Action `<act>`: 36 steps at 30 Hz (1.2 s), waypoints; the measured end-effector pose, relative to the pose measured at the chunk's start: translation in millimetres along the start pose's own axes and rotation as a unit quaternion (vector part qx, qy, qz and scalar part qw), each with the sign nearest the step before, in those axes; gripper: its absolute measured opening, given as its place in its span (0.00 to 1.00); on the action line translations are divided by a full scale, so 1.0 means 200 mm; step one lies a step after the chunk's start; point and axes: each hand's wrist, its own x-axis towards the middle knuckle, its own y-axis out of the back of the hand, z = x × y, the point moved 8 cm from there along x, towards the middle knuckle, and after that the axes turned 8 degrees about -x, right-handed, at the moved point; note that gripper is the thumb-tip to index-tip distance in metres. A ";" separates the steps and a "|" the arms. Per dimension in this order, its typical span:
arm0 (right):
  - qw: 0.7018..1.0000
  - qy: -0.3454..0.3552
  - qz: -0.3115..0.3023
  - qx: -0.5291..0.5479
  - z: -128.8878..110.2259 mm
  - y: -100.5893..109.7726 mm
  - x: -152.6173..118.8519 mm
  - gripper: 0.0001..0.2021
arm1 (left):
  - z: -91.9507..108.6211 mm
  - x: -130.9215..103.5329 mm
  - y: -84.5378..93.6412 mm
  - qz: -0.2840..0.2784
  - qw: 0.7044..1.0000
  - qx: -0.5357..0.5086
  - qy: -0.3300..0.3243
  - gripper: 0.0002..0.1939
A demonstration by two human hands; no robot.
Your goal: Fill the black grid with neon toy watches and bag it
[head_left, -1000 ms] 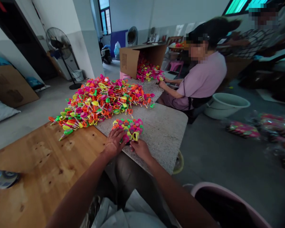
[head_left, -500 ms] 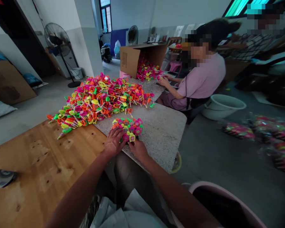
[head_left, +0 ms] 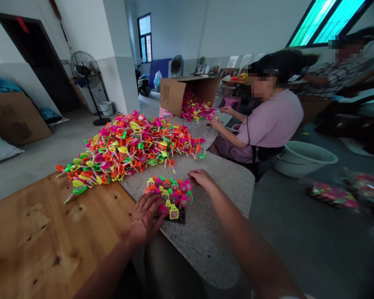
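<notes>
1. Head view, left: the left hand lies over the near-left side of a cluster of bright toy pieces, fingers spread and touching it rather than pinching one piece. It probably steadies the cluster, keeping the rows upright.
2. Head view, centre: the cluster stands in a dark openwork tray, bare at its near right corner. The tray sits at the near edge of the grey desk, likely to keep it close to the body.
3. Head view, right: the right hand is just past the cluster's far right corner, fingers loosely extended; nothing shows in its grasp.
4. Head view, beyond: a loose pile of similar pieces spreads across the grey desk and the adjoining wooden desk, presumably placed for easy reach.
5. Head view, background: a co-worker in a lilac top sits by a carton lying on its side, perhaps so its contents slide out; what that person's fingers hold is too small to tell.
</notes>
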 end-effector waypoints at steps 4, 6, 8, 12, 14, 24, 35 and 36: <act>0.975 0.087 -0.024 -0.205 -0.28 -0.22 0.33 0.12 | -0.02 -0.01 -0.01 -0.006 1.000 -0.001 0.005 0.22; 0.965 0.103 -0.021 -0.240 -0.35 -0.28 0.40 0.09 | -0.02 -0.01 -0.02 -0.013 1.000 0.003 0.013 0.22; 0.959 0.101 -0.014 -0.265 -0.36 -0.30 0.43 0.07 | -0.02 -0.01 -0.02 -0.018 0.999 0.015 0.025 0.20; 0.959 0.058 0.014 -0.278 -0.27 -0.23 0.35 0.08 | 0.03 0.02 -0.01 -0.001 0.998 0.051 0.032 0.20; 0.965 0.040 0.043 -0.257 -0.19 -0.13 0.24 0.10 | 0.07 0.05 -0.02 0.021 0.998 0.061 0.019 0.21; 0.977 0.049 0.029 0.203 0.15 -0.16 -0.80 0.13 | 0.15 0.13 -0.14 -0.094 0.991 0.073 -0.055 0.14; 0.990 0.111 0.061 0.059 0.02 -0.58 -0.88 0.10 | 0.14 0.12 -0.10 -0.121 0.990 0.037 -0.063 0.16; 0.989 0.123 0.074 0.038 0.01 -0.57 -0.88 0.09 | 0.14 0.12 -0.10 -0.120 0.990 0.035 -0.063 0.16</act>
